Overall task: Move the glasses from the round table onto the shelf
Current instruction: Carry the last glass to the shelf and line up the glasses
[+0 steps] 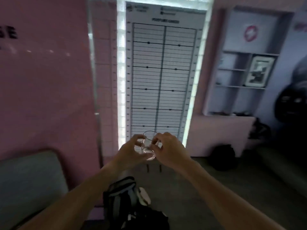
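1. My left hand [131, 151] and my right hand [167, 149] are both stretched out ahead of me at about the same height, with one clear glass [148, 146] held between them.
2. Left hand: fingers curled round the left side of the glass, thumb up near the rim. It is gripping the glass.
3. Right hand: fingertips pinch the right side of the glass close to the rim, palm facing down and to the left.
4. The glass is in the air, tilted slightly, its thick base toward me and its mouth away. It looks empty, though blur keeps me from being sure.
5. Straight beyond my hands stands a tall white chart [162, 72] ruled with black lines, with bright light showing along its edges.
6. Up and well to the right of my right hand is a recessed shelf [239, 87] in the pink wall, with a framed picture [260, 72] in one compartment.
7. Left of my left hand is a pink wall [44, 80], and below it a grey chair back [29, 183].
8. Beneath my forearms, on the floor, lies a dark bag [126, 201].
9. The frame is motion-blurred; small items on the lowest shelf level cannot be identified.
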The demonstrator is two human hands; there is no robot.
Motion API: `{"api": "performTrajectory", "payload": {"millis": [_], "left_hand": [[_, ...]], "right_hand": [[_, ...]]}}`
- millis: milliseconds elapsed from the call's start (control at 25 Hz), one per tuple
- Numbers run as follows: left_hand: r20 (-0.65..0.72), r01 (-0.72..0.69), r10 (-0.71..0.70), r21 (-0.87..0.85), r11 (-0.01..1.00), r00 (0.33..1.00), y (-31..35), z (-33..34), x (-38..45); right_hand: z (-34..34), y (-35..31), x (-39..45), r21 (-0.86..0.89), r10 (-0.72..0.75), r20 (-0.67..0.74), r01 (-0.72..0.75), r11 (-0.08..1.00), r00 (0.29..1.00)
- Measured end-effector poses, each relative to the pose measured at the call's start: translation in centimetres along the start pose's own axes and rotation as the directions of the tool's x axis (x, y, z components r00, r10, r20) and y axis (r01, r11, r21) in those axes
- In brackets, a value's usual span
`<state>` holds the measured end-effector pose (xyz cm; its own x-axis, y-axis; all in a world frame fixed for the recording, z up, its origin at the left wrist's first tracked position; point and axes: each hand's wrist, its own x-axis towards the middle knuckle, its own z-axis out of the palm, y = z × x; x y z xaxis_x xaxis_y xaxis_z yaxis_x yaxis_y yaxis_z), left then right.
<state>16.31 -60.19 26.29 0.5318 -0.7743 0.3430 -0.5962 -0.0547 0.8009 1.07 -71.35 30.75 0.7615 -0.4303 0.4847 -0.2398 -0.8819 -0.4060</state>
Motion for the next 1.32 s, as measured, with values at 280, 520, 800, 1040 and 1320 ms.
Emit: {"api": "performTrajectory", "payload": {"millis": [280,520,800,1040,1320], "left_hand": [[0.223,-0.143,0.152,-0.058,0.988,0.963,7.1,16.2,7.5],[0.303,-0.203,0.241,-0.152,0.967,0.922,9.5,24.5,16.4],[0.341,-0.235,0.291,-0.196,0.952,0.894,11.9,30.3,30.1],[0.37,-0.238,0.318,-0.245,0.94,0.873,13.0,35.4,39.2],[0.356,-0.271,0.34,-0.231,0.934,0.87,14.4,43.7,48.9]], "right_hand": [[-9.7,13.1,-4.0,-0.115,0.227,-0.127,-0.242,0.963,0.966],[-14.0,21.4,-1.6,-0.169,0.32,-0.192,-0.352,0.92,0.928],[-17.8,29.6,6.7,-0.201,0.357,-0.323,-0.433,0.879,0.876],[-19.9,37.0,12.1,-0.194,0.386,-0.35,-0.47,0.861,0.853],[-22.6,49.3,17.4,-0.19,0.347,-0.358,-0.431,0.882,0.867]]}}
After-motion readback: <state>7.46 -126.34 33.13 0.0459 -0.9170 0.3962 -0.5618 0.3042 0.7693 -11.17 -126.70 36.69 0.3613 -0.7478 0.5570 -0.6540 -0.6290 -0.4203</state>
